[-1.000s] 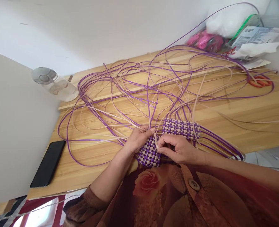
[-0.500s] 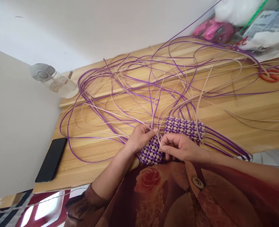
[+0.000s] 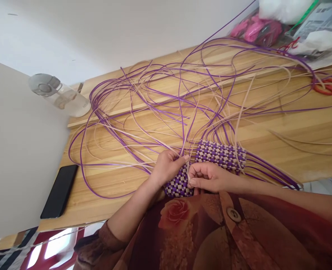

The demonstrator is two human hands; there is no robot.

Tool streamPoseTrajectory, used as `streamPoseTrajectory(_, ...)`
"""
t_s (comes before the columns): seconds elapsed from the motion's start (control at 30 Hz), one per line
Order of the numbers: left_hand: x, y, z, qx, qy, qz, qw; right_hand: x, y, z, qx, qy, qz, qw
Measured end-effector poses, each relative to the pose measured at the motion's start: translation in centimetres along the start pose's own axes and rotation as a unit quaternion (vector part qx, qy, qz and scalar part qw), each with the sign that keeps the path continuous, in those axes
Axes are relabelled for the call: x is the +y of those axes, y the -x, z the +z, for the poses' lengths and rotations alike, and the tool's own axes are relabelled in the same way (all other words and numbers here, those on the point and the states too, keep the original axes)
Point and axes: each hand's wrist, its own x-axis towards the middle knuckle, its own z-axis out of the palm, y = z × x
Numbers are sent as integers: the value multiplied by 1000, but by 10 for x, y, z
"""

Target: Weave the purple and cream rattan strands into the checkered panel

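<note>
A purple-and-beige woven piece (image 3: 179, 184) lies at the table's front edge, against the shirt. My left hand (image 3: 170, 167) is closed on its upper edge, with the thumb pressed down where strands come out. My right hand (image 3: 206, 176) pinches a beige strand (image 3: 188, 168) at the right edge of the weave, thumb against bent forefinger. Just behind the right hand, a second woven section (image 3: 220, 153) rests on the table, its purple strands (image 3: 269, 168) running out to the right. The fingers of both hands partly hide the weave.
Long loose purple and beige strands (image 3: 120, 131) tangle across the wooden table (image 3: 295, 127). A black phone (image 3: 59, 191) and a clear bottle (image 3: 67, 99) are on the left. Red-handled scissors (image 3: 329, 86) lie far right, near plastic bags (image 3: 257, 30) and papers.
My right hand has moved slightly left and down with the beige strand, closer to the weave. The left hand keeps its grip. The whole view has shifted a little.
</note>
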Motion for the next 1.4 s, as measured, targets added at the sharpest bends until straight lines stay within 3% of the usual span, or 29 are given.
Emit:
streamPoseTrajectory(0.1,0,-1,-5,-20,22,-17,999,0,3,0,18,5,-9,1000)
streamPoseTrajectory(0.2,4,-1,-3,-25,5,9,1000,2,5,1,37,11,-9,999)
streamPoseTrajectory(0.37,5,3,9,35,-38,38,998,-1,4,0,18,29,-11,999)
streamPoseTrajectory(0.5,0,4,13,63,-63,50,995,-12,3,-3,-21,51,32,998)
streamPoseTrajectory(0.77,2,1,-6,-59,13,25,998,-23,6,-4,-8,24,79,997)
streamPoseTrajectory(1.0,-2,-2,-8,-71,102,64,990,-47,1,-11,153,62,87,982)
streamPoseTrajectory(1.2,4,0,-9,-109,153,64,980,-62,-21,-10,173,148,84,970)
streamPoseTrajectory(1.3,4,1,-9,-101,150,7,984,-71,-31,-36,236,216,45,946)
streamPoseTrajectory(1.4,1,0,-8,-78,116,-35,989,-82,-36,-88,411,240,-23,879)
